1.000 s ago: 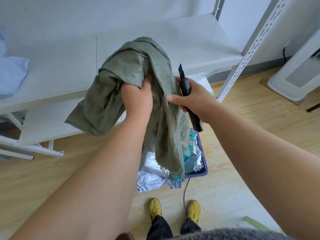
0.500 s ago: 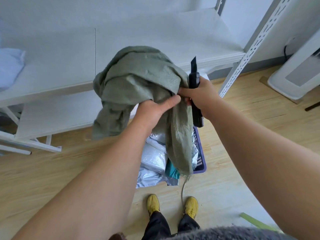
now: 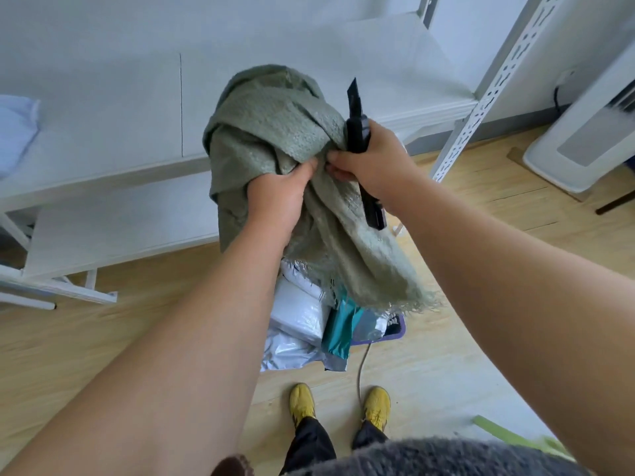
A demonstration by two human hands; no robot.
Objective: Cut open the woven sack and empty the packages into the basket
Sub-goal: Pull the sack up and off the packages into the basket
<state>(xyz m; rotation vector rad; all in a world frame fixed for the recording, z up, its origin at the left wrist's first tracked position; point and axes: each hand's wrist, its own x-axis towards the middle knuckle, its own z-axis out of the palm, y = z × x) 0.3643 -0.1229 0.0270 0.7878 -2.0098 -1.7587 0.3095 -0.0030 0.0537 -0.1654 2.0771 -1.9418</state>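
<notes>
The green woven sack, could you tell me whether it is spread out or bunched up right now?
Bunched up. The woven sack is gathered into a crumpled wad between the left hand and right hand, frayed edge dangling.

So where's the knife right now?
The black knife is in the right hand, blade pointing up, right beside the green sack.

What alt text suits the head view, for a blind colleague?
Both hands bunch a limp grey-green woven sack above a purple plastic basket heaped with silver and white packages; the right hand also holds a black utility knife, blade upward.
</notes>
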